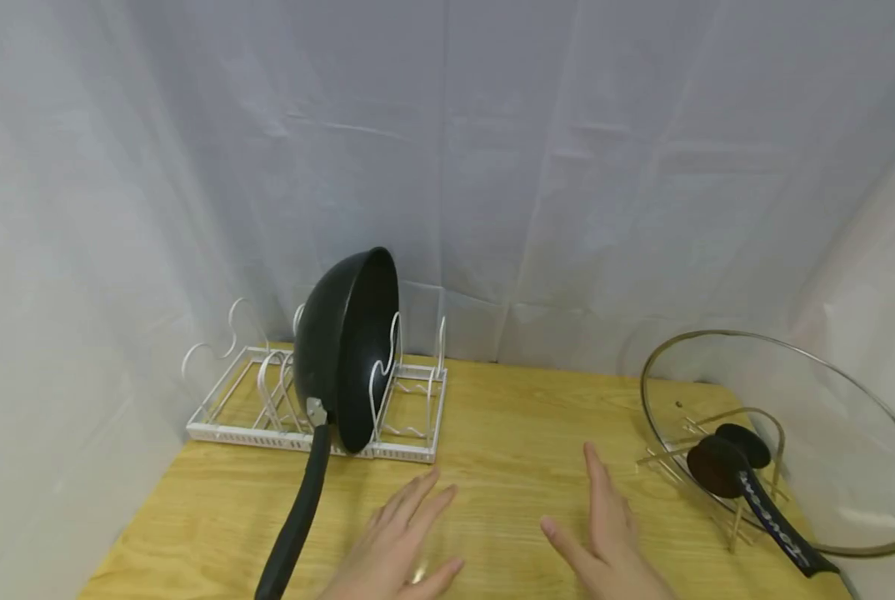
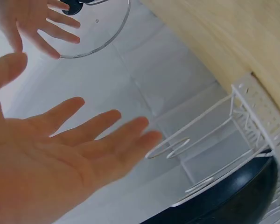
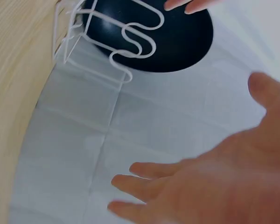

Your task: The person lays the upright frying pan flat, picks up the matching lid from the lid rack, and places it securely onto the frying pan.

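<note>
Both hands hover over the front middle of the table, holding nothing. My left hand [image 1: 402,537] has its fingers spread, just right of the wok's handle. The right hand [image 1: 605,533] faces it, thumb apart from straight fingers. A black wok [image 1: 327,333] stands on its side in a white wire rack [image 1: 410,454], its long black handle [image 1: 297,517] pointing toward me. At the right, a clear glass lid [image 1: 830,417] with a metal rim leans upright in a small gold-coloured wire stand [image 1: 781,442]. The lid's dark knob and a black lettered handle [image 1: 777,521] overlap there.
The wooden table [image 1: 522,417] runs between rack and lid stand. Pale curtains [image 1: 507,167] hang behind it and along both sides. Upright wire loops [image 1: 207,350] rise from the rack's left part. The wok's handle juts out past the rack's front edge.
</note>
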`<state>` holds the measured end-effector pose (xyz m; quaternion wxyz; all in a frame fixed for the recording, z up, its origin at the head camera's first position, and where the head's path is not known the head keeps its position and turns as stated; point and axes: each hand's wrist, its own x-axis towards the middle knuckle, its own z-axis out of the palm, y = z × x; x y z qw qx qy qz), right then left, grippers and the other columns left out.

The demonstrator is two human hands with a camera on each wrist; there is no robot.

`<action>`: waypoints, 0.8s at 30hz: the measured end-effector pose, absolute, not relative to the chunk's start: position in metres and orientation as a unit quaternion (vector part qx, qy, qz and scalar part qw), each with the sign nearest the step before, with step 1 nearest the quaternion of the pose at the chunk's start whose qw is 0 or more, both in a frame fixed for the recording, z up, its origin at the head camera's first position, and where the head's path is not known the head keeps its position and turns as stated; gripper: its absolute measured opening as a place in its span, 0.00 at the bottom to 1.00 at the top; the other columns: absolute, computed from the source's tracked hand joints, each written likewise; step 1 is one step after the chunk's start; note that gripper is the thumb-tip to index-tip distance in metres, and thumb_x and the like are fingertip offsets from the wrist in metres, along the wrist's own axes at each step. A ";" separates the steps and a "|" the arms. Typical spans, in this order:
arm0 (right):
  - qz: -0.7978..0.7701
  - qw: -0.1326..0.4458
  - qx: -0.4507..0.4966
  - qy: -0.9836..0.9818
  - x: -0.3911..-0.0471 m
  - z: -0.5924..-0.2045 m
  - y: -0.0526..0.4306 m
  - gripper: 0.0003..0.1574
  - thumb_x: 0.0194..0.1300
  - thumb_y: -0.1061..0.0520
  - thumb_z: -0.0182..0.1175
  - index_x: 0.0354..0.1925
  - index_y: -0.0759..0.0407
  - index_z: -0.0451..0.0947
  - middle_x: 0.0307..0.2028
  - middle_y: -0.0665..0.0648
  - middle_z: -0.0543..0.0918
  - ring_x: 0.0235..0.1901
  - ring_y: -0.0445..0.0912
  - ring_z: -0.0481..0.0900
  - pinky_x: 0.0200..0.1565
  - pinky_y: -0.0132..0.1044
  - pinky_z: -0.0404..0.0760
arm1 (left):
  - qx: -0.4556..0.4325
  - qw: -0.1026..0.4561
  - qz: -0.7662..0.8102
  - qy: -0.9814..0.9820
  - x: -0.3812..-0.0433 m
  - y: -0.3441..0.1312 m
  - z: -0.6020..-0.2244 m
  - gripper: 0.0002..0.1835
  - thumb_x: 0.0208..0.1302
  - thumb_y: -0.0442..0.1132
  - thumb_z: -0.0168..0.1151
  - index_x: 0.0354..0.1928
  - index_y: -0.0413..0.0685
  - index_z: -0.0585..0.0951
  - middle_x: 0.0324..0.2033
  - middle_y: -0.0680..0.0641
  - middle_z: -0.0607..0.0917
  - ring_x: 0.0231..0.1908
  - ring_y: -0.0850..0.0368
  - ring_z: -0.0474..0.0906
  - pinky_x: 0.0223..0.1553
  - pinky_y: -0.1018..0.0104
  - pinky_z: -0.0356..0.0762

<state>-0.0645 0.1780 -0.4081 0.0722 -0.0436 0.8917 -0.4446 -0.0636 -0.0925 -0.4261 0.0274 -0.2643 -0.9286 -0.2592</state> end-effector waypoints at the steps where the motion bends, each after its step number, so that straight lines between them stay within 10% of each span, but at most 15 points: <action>1: -0.463 0.077 -0.041 0.882 -0.064 -0.407 0.176 0.55 0.67 0.37 0.51 0.71 0.38 0.21 0.73 0.58 0.31 0.69 0.65 0.32 0.56 0.75 0.38 | -0.265 0.018 -0.282 -0.922 -0.064 -0.094 -0.426 0.34 0.65 0.62 0.51 0.68 0.56 0.62 0.67 0.48 0.63 0.64 0.48 0.63 0.56 0.43 0.67; 9: -0.571 0.114 -0.013 0.813 -0.061 -0.403 0.160 0.50 0.68 0.38 0.49 0.70 0.32 0.24 0.73 0.53 0.39 0.71 0.58 0.37 0.56 0.74 0.49 | -0.212 -0.114 -0.425 -0.872 -0.061 -0.111 -0.430 0.32 0.66 0.61 0.50 0.66 0.54 0.65 0.52 0.51 0.75 0.34 0.67 0.71 0.25 0.72 0.70; 24: -0.661 0.129 -0.068 0.736 -0.055 -0.406 0.133 0.41 0.74 0.48 0.43 0.73 0.46 0.32 0.72 0.56 0.45 0.70 0.60 0.42 0.60 0.71 0.48 | -0.149 -0.146 -0.522 -0.827 -0.060 -0.149 -0.448 0.24 0.71 0.47 0.49 0.61 0.39 0.69 0.44 0.45 0.81 0.32 0.64 0.77 0.27 0.68 0.75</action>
